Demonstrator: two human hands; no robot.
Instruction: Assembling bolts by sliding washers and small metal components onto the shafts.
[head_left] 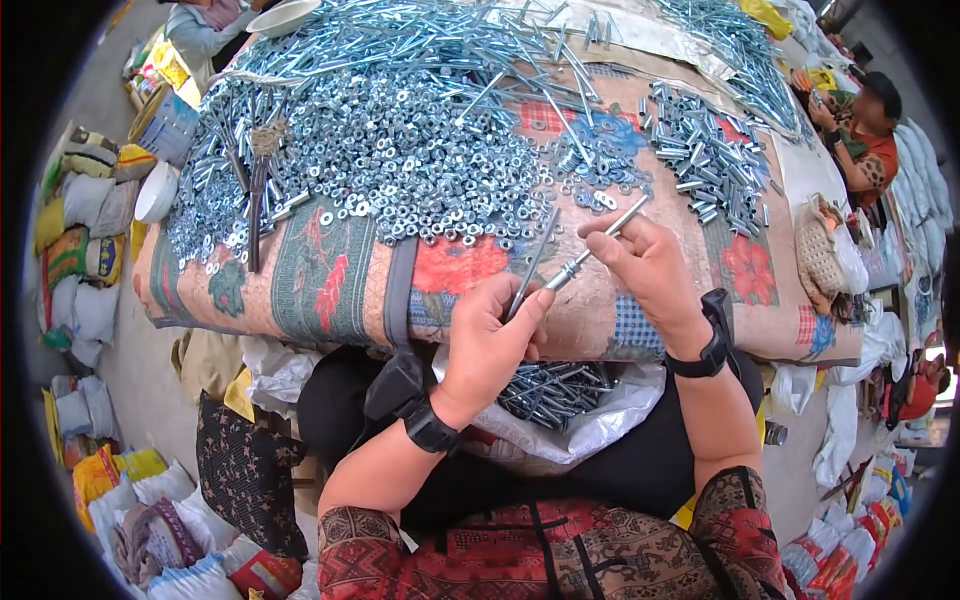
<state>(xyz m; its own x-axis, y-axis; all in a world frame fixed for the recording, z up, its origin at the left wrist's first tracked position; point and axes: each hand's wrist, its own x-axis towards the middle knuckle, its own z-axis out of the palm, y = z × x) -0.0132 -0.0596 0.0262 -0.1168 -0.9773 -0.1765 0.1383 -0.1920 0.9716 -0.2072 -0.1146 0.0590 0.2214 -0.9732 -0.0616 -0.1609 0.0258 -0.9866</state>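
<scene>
My left hand (495,325) is closed around the lower end of a long threaded bolt (570,270) with a metal sleeve and a nut or collar on it. A second, thinner dark rod (537,262) sticks up from the same hand. My right hand (645,268) pinches the bolt's upper part between thumb and fingers, so the bolt slants up to the right between both hands. Just beyond them on the table lie loose washers (597,178). Below the hands, in my lap, a white sack (635,405) holds many dark bolts (556,392).
A large heap of nuts (400,150) covers the table's left half, with long rods (400,45) behind it. Metal sleeves (708,160) lie at the right. A dark bundled tool (258,200) rests on the nuts. Filled bags (95,210) line the floor; another person (870,140) sits at far right.
</scene>
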